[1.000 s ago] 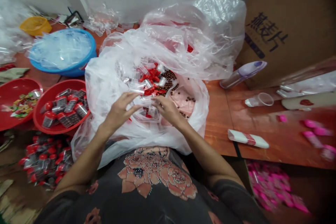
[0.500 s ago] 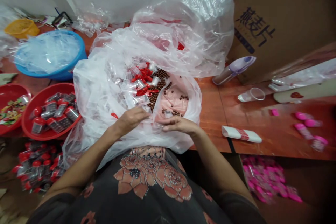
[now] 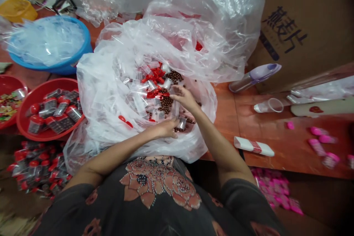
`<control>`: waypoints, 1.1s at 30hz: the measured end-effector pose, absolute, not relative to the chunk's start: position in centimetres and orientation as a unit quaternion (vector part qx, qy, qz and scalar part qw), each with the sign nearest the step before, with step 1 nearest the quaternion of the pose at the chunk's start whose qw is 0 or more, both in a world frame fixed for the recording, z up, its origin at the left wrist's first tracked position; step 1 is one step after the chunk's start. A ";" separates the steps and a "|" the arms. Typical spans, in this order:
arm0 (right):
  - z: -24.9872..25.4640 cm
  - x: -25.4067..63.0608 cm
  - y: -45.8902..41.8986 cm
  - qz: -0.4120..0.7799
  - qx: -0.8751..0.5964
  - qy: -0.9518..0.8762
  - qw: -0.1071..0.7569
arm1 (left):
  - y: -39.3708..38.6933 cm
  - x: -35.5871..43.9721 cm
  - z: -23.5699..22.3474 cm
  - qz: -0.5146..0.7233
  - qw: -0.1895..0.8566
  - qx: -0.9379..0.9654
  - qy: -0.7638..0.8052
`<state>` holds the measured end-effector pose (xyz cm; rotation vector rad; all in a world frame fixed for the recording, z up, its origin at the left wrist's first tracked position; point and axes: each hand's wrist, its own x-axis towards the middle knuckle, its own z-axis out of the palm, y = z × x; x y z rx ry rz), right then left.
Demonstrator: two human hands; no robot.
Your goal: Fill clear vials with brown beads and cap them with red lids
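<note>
My left hand (image 3: 166,128) is low over the white plastic bag (image 3: 103,101), its fingers closed around a small clear plastic container (image 3: 181,123) that lies tilted at the fingertips. My right hand (image 3: 184,97) reaches above it, fingers stretched out and apart, beside the pile of brown balls (image 3: 166,104); I see nothing in its grasp. Left of the pile lie several clear containers (image 3: 140,105) and red plastic caps (image 3: 155,75). Two loose red pieces (image 3: 125,121) rest on the bag nearer my left forearm. The hands cover some of the balls.
On the left stand a red basin (image 3: 22,118) of filled red-capped containers and a blue basin (image 3: 88,46) of clear plastic pieces. To the right are a purple-topped bottle (image 3: 254,77), a clear cup (image 3: 269,106), a white packet (image 3: 253,146), pink-capped containers (image 3: 316,147) and a cardboard box (image 3: 312,18).
My left hand has moved right, with a clear container now at its fingers. My right hand has moved up and forward to the pile. A second red piece shows on the bag. The view has shifted slightly.
</note>
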<state>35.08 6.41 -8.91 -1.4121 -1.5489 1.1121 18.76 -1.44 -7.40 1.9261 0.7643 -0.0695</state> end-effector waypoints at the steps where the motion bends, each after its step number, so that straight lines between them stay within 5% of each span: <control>1: -9.2 36.0 6.4 0.389 -0.593 -0.628 0.322 | -1.5 18.5 -7.7 -0.028 0.518 0.795 0.316; 7: -7.3 37.8 4.6 0.125 -0.591 -0.797 -0.003 | -1.5 18.0 -9.9 -0.004 0.549 0.783 0.292; 14: -5.3 33.4 3.8 0.081 -0.552 -0.827 -0.066 | -1.7 18.2 -9.7 0.034 0.547 0.786 0.286; 19: -7.0 31.2 3.9 0.139 -0.528 -0.837 0.004 | -1.8 18.1 -9.1 0.019 0.558 0.781 0.280; 28: -10.5 31.3 3.1 0.395 -0.511 -0.678 0.352 | -1.5 16.0 -6.8 0.040 0.554 0.777 0.298; 33: -9.8 32.0 1.4 0.502 -0.480 -0.555 0.457 | -1.5 14.6 -6.7 0.082 0.550 0.758 0.340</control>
